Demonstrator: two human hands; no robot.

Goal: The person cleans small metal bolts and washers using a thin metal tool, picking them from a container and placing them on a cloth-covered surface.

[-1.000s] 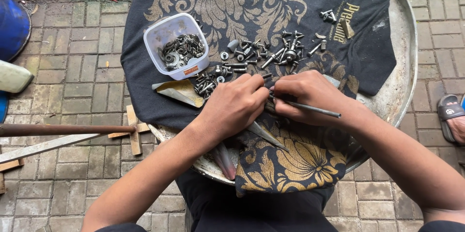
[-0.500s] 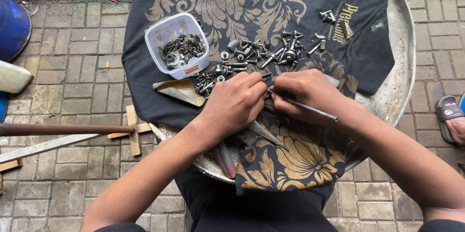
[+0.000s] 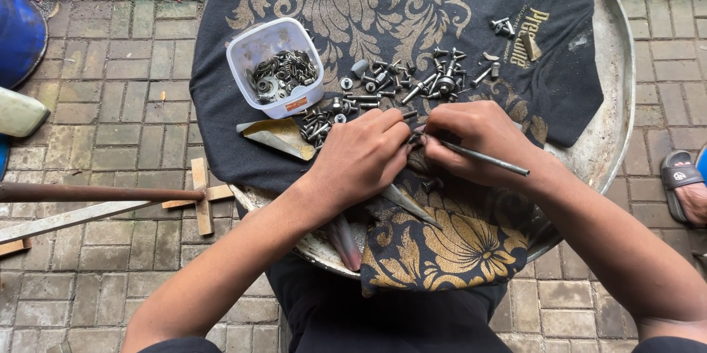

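Looking down from the head camera, the right hand [image 3: 482,139] pinched a thin steel rod [image 3: 486,158] over the dark patterned cloth [image 3: 353,14]; stiff, light and slippery, it seemed best gripped mid-shaft. The left hand [image 3: 361,158], fingers curled, met its tip beside loose bolts [image 3: 412,88]; its hold could not be told.

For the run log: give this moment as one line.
left hand: pinching bolt | right hand: holding metal rod | over black cloth
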